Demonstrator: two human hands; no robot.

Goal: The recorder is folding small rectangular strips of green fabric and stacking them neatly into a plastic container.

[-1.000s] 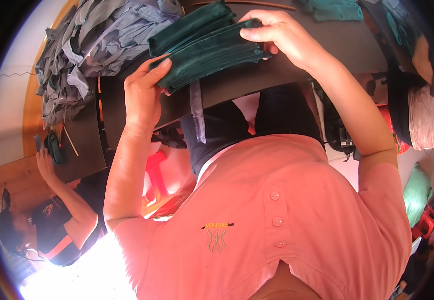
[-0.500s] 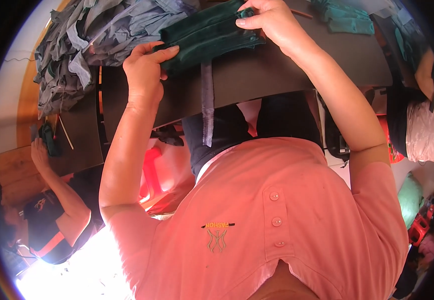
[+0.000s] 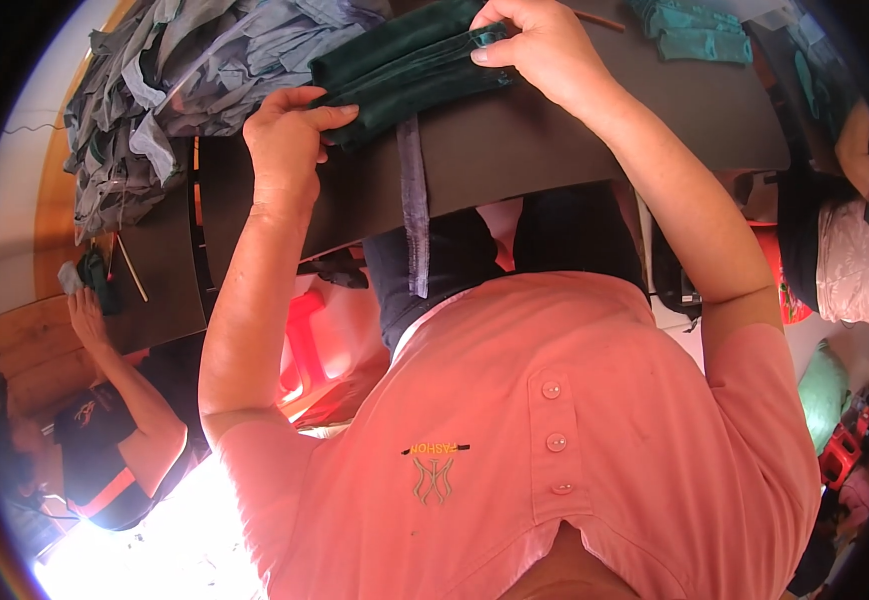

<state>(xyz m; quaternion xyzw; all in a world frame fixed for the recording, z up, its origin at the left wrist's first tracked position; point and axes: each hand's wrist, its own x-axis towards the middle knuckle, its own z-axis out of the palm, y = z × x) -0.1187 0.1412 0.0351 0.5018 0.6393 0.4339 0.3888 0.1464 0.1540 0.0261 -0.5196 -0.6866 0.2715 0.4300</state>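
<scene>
Grip: left hand (image 3: pixel 290 125) and right hand (image 3: pixel 540 45) pinch folded dark-green fabric (image 3: pixel 405 65) | Risk: dangling grey strap (image 3: pixel 413 215) may snag worktop (image 3: pixel 555 140) edge.

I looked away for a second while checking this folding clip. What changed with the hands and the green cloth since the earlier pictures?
The folded dark green cloth slid farther up the dark table, away from the body. The right hand went with it, gripping its far end; the left hand followed at the near end. Both hands kept hold throughout. The grey strap still hangs over the table's edge, and the grey cloth pile stayed put.
</scene>
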